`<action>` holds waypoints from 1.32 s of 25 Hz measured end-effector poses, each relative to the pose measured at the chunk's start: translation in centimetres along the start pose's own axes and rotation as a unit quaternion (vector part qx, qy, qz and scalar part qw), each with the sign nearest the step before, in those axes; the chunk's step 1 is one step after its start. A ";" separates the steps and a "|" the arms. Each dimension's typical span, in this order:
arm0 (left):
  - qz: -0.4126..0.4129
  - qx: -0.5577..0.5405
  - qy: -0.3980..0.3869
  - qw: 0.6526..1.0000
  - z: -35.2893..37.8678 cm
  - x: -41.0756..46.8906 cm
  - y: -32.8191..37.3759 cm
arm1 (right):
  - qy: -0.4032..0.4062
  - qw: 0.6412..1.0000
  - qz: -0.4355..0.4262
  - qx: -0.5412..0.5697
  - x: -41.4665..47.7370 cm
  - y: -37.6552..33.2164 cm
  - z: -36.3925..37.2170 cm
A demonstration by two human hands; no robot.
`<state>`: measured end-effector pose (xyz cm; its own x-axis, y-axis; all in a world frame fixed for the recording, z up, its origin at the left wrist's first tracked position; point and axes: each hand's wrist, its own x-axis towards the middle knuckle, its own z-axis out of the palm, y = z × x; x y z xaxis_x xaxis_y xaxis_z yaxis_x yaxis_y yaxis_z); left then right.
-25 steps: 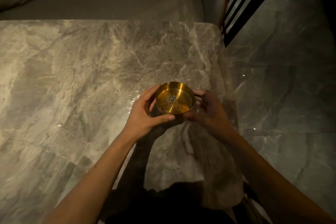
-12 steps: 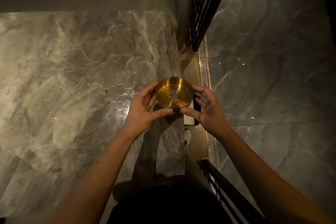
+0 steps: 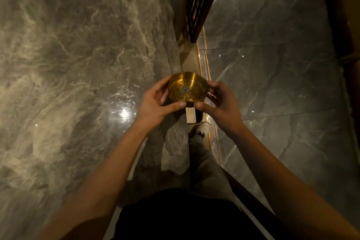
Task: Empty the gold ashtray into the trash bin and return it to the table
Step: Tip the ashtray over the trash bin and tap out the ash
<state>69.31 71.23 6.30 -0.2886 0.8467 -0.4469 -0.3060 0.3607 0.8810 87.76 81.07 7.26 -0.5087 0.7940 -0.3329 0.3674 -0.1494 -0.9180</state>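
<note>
Your left hand (image 3: 155,103) and right hand (image 3: 220,103) pinch the gold ashtray (image 3: 188,87) between thumbs and fingers at frame centre, upright, grey ash (image 3: 184,89) inside. Beyond it, the marble table (image 3: 78,64) fills the left.

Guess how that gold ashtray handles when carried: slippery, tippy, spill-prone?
The ashtray looks like rigid polished metal, so probably slick; both hands, left and right, pinch its rim. The ash lies loose in a shallow bowl, so a tilt would likely spill it.
</note>
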 end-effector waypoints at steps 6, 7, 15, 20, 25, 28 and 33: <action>-0.032 0.041 0.015 0.999 6.4 2.9 -1.8 | 0.004 0.999 0.032 0.022 2.0 4.4 -5.2; -0.036 0.051 0.017 0.998 7.8 3.7 -2.3 | -0.002 0.999 0.044 0.032 2.7 5.7 -6.2; -0.115 0.023 0.055 0.992 15.1 9.5 -9.8 | -0.039 0.990 0.109 0.077 7.0 15.4 -11.8; -0.190 -0.009 0.082 0.978 15.8 12.9 -17.0 | -0.071 0.983 0.155 0.067 9.2 23.1 -11.7; -0.214 -0.026 0.085 0.973 14.4 15.9 -23.3 | -0.081 0.978 0.177 0.074 11.1 29.4 -9.9; -0.224 -0.018 0.075 0.971 13.6 17.5 -26.1 | -0.091 0.974 0.190 0.077 12.2 32.2 -8.6; -0.244 0.003 0.112 0.963 12.4 19.6 -30.7 | -0.101 0.962 0.238 0.085 13.9 36.3 -6.9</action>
<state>84.28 81.55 -27.59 -0.3008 0.4708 -0.8294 -0.4497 0.6969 0.5586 99.42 90.69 -29.23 -0.4625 0.4835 -0.7432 0.4722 -0.5751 -0.6680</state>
